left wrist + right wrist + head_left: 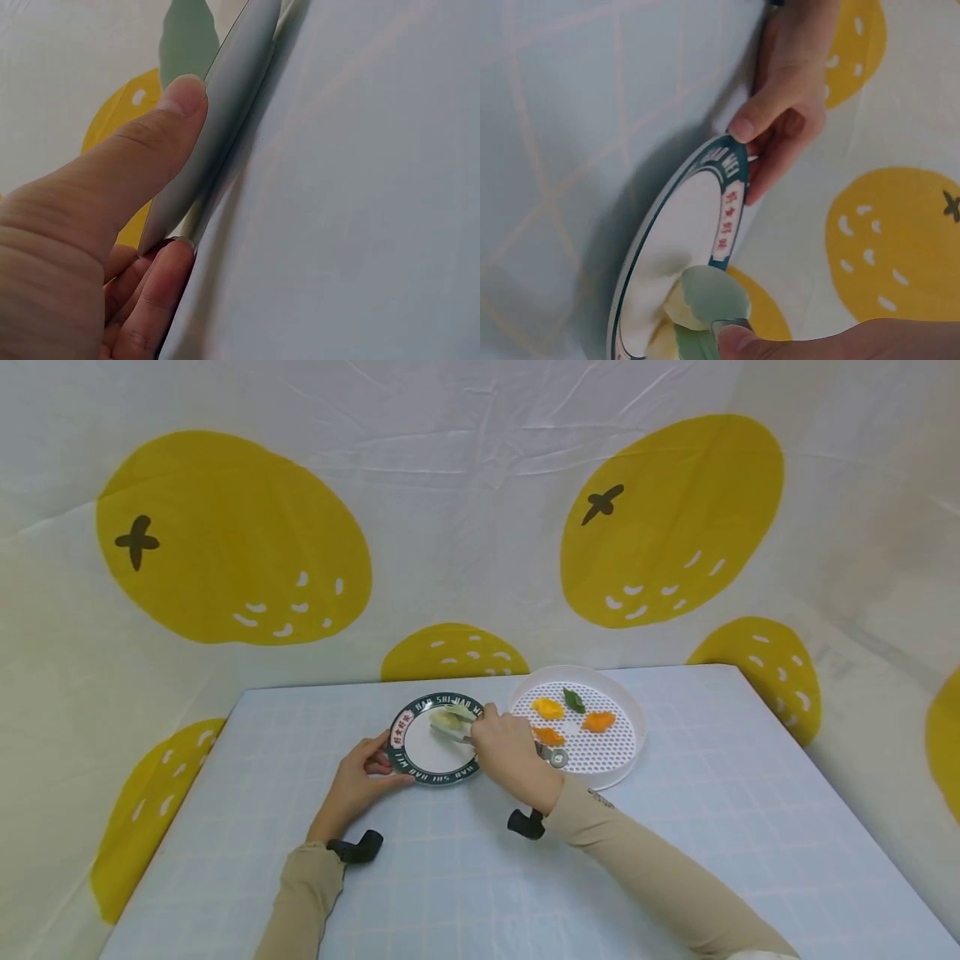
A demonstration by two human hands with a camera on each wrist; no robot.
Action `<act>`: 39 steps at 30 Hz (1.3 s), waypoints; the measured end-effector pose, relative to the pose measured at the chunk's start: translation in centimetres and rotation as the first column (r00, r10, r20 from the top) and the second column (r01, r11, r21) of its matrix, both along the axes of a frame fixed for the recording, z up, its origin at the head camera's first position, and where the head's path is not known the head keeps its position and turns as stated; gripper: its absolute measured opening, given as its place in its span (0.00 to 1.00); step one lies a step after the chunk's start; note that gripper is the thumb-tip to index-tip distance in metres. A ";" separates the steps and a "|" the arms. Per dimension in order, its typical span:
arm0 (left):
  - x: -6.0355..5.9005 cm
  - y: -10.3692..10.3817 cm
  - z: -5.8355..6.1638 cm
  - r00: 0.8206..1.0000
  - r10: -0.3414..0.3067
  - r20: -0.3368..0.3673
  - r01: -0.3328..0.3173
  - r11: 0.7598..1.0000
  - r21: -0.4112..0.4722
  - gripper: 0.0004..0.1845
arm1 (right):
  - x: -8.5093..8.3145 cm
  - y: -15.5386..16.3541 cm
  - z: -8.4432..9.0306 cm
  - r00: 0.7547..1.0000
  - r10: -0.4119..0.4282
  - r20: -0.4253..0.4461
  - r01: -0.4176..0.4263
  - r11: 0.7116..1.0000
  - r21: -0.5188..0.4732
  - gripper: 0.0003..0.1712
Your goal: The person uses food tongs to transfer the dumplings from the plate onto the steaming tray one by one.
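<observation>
My left hand (362, 781) holds the left rim of a round white plate (433, 758) with a dark green lettered border. In the left wrist view the thumb lies on the rim and the fingertips are beneath it. My right hand (516, 756) grips metal tongs with pale green tips (716, 294) over the plate. Between or beside those tips, in the right wrist view, is a pale yellow piece (676, 309); its kind is unclear, and whether it touches the plate cannot be told. The right hand covers the plate's right edge in the head view.
Right of the plate stands a round white perforated tray (636, 727). It bears a yellow piece (548, 708), a dark green leaf-like piece (574, 700) and two orange pieces (599, 722). A pale blue checked cloth (450, 877) covers the table; a fruit-printed curtain (465, 552) hangs behind.
</observation>
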State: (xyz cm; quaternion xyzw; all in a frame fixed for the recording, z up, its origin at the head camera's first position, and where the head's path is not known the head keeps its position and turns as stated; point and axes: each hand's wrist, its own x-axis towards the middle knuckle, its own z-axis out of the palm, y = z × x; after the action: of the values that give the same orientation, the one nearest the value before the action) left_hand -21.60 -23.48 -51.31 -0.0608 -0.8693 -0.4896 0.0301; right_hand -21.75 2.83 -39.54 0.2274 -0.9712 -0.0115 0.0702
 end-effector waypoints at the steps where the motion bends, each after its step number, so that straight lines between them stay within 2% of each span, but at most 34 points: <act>1: 0.0 0.0 0.0 1.000 0.002 0.000 -0.002 1.000 0.000 0.55 | -0.1 0.1 -0.1 1.000 -0.001 0.007 0.001 1.000 -0.005 0.13; 9: 0.0 0.3 0.2 1.000 0.007 0.004 -0.007 1.000 0.003 0.55 | -0.5 1.0 -1.2 0.999 -0.011 0.038 0.014 0.996 -0.086 0.15; 16: 0.0 0.3 0.2 1.000 0.008 -0.002 -0.008 1.000 0.006 0.55 | -0.7 1.8 -1.2 0.996 -0.002 0.084 0.015 0.988 -0.153 0.15; 25: 0.0 0.2 0.0 1.000 0.011 -0.005 -0.011 1.000 0.007 0.55 | -0.4 3.3 -1.4 0.996 0.070 0.056 -0.060 0.984 -0.165 0.11; 32: 0.1 0.2 0.3 1.000 0.005 0.000 -0.005 1.000 0.023 0.55 | -0.3 4.8 -1.2 0.988 0.153 0.030 -0.142 0.963 -0.228 0.15; 39: 0.1 0.2 0.3 1.000 0.010 0.009 -0.011 1.000 0.012 0.55 | -0.7 5.9 -0.3 0.986 0.159 0.052 -0.139 0.950 -0.279 0.15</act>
State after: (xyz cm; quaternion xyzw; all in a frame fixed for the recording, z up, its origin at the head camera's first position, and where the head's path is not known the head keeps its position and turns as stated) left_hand -21.48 -23.33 -51.06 -0.0538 -0.8669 -0.4948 0.0291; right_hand -22.44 8.73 -39.86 0.2885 -0.9454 0.1367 0.0657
